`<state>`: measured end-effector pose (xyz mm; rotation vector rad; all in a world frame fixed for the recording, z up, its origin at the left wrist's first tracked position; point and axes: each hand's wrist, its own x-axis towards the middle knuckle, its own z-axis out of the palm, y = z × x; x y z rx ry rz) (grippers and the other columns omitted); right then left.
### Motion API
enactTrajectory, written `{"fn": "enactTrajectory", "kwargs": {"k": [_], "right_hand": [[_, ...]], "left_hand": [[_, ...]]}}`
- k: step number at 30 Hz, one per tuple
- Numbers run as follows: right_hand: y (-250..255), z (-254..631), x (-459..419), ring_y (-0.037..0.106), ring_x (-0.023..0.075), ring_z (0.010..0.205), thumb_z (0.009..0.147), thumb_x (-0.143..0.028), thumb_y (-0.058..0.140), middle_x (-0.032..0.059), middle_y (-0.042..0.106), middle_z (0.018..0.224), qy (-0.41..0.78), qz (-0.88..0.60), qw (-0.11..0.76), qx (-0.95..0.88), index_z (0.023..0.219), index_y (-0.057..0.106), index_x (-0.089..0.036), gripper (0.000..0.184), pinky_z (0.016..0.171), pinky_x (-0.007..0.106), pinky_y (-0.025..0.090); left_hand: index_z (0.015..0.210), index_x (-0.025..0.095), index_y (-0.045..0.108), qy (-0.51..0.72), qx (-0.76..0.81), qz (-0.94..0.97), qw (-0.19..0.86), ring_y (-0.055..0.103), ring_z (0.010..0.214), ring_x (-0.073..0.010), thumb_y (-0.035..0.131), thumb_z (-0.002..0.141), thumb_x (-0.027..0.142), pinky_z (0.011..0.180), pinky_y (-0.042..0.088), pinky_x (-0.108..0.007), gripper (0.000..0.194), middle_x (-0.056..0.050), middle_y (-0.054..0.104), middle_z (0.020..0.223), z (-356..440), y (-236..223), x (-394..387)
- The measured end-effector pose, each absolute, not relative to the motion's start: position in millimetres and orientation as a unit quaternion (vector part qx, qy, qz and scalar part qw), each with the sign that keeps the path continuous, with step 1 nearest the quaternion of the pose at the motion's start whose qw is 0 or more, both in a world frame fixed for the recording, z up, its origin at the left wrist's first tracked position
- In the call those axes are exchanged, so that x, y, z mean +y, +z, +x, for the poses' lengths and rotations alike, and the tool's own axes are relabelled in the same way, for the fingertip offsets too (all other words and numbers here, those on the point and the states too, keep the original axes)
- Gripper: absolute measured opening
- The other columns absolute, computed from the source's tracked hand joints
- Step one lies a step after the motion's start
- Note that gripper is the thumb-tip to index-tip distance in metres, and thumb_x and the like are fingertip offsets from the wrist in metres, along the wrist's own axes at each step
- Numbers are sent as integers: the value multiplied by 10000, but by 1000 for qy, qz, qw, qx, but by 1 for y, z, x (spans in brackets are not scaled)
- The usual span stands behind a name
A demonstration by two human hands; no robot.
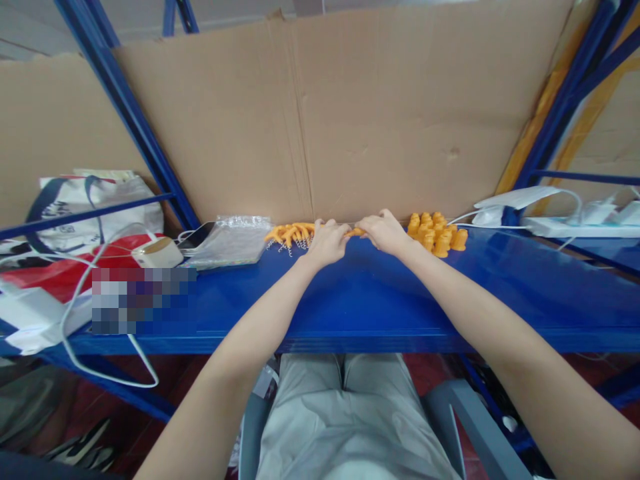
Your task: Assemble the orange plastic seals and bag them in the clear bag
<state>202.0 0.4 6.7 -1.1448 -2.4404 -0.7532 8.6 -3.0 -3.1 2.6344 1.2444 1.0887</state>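
Both hands meet at the back of a blue shelf [350, 300], fingers pinched together. My left hand [327, 241] and my right hand [383, 231] grip a small orange piece [355, 232] between them. Left of my left hand lies a heap of orange pieces with small metal springs [291, 234]. Right of my right hand stands a cluster of orange figures [436, 233], upright and close together.
A clear plastic bag [233, 240] and a dark phone [197, 235] lie left of the heap. Further left are a tape roll [160, 252], white cables, a printed tote bag [95, 207]. A white power strip [575, 225] sits right. Cardboard [350, 113] backs the shelf.
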Motion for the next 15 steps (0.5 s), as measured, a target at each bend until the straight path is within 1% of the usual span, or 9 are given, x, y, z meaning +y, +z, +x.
{"fn": "enactTrajectory", "kwargs": {"k": [2,5,8,10,12,14,15], "right_hand": [[9,201,0,635,264,1004,949,-135,470,132,746,1052,-267,-406,162,-859,1086,669,-160,243,831,372,277],[12,210,2,632,276,1001,944,-150,467,144,743,1047,-284,-439,180,-833,1084,671,-156,247,819,376,292],[12,236,9,633,290,974,920,-189,500,153,738,1037,-293,-494,211,-791,1054,680,-157,226,808,381,319],[8,255,15,635,296,956,907,-221,522,151,737,1011,-274,-532,212,-773,1034,692,-156,221,805,388,343],[4,270,20,632,300,946,900,-283,545,153,727,1029,-258,-567,234,-746,1028,708,-168,237,794,396,370],[0,277,23,625,311,965,894,-351,564,162,711,1061,-243,-598,252,-721,1015,730,-177,269,790,409,401],[-1,279,24,621,319,982,890,-379,571,167,704,1074,-235,-613,256,-710,1007,740,-177,287,794,418,416]], "left_hand": [[883,208,688,380,411,824,91,560,1055,-298,642,828,246,995,346,-452,81,-86,695,875,8,-3,0],[800,174,677,430,422,762,237,623,849,-216,628,850,277,827,461,-348,124,-55,689,772,7,1,4],[767,157,663,488,401,701,332,622,701,-152,647,839,244,695,486,-275,114,-31,693,706,4,6,4],[785,156,656,507,392,680,356,615,652,-129,699,810,225,643,480,-248,84,-19,692,679,3,7,3],[812,155,645,503,397,676,365,608,619,-116,739,789,219,607,472,-237,115,-21,697,688,3,5,3],[831,154,646,484,410,689,350,615,622,-121,752,788,229,597,478,-245,137,-38,708,741,3,1,3],[831,154,653,475,421,701,326,628,648,-131,751,792,238,607,486,-256,134,-50,712,778,2,-1,4]]}}
